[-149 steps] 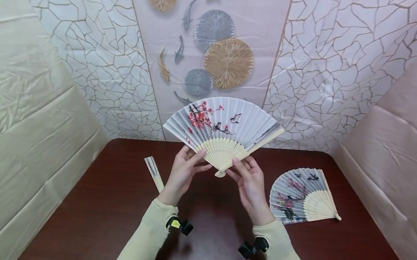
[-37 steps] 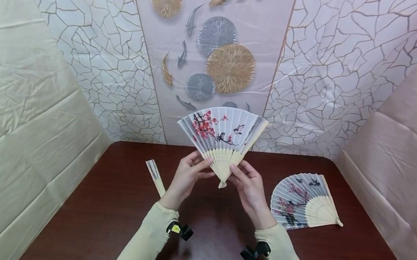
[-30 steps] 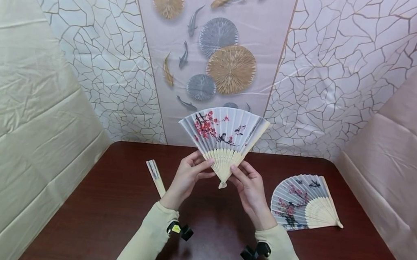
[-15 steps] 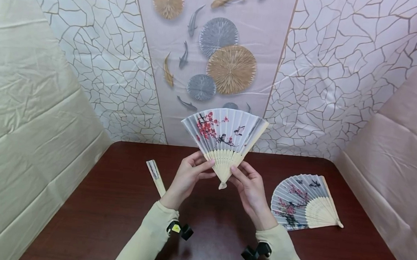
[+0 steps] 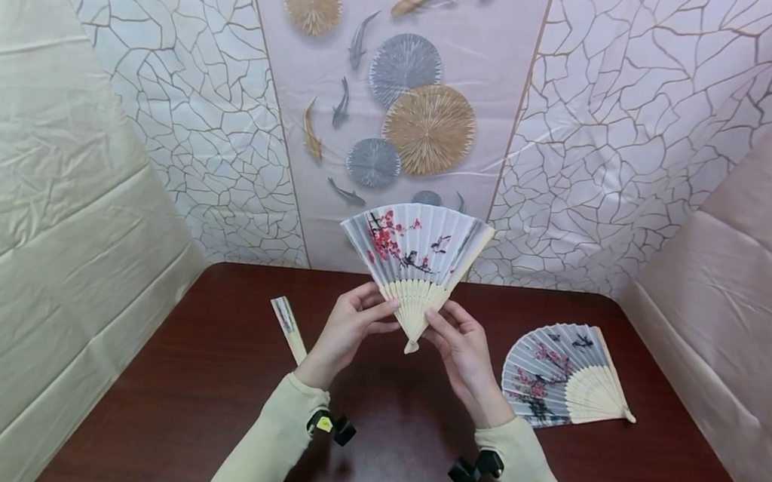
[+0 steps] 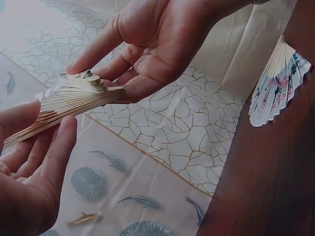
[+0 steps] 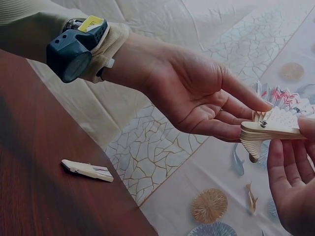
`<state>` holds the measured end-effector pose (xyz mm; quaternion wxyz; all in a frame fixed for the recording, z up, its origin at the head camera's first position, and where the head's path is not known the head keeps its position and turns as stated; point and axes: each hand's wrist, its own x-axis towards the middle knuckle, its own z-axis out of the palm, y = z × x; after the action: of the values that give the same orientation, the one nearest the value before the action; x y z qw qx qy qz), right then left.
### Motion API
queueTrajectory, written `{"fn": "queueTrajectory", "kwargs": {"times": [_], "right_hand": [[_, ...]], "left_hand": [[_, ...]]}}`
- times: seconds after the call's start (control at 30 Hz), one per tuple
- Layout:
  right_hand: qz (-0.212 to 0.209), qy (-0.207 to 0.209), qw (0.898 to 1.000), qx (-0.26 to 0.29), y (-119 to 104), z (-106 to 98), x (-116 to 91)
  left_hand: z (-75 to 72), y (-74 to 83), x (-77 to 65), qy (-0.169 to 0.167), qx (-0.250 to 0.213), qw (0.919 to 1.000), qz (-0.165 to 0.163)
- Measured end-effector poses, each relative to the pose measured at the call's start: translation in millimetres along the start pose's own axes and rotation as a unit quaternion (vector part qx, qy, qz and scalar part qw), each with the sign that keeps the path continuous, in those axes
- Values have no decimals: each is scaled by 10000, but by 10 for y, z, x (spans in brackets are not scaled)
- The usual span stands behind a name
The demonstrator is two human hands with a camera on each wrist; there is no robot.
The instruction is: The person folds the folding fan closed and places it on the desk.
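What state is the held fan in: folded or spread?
The held fan is spread, not folded: its ribs splay from the pivot into a wedge and the blossom print shows, unlike the slim closed fan at left.

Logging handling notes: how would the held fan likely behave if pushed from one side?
The held fan would probably fold, since its ribs converge on one pivot. Those slim ribs and the pleated leaf suggest something light, perhaps fragile.

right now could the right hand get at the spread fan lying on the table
Probably, if it lets go first: the right hand pinches the raised fan. The lying fan is to its right on the table, with nothing seen between them.
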<state>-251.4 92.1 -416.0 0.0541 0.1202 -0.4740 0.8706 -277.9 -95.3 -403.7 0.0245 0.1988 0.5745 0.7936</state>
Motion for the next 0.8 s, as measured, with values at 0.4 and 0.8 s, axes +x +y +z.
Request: {"fn": "queueTrajectory", "kwargs": {"times": [0.4, 0.8], "right_hand": [[77, -52, 9998, -176, 12, -2, 3], [208, -95, 9995, -235, 29, -22, -19]], "left_hand": [[-13, 5, -3, -74, 156, 9998, -88], [-19, -7, 3, -216, 149, 9994, -247]]}}
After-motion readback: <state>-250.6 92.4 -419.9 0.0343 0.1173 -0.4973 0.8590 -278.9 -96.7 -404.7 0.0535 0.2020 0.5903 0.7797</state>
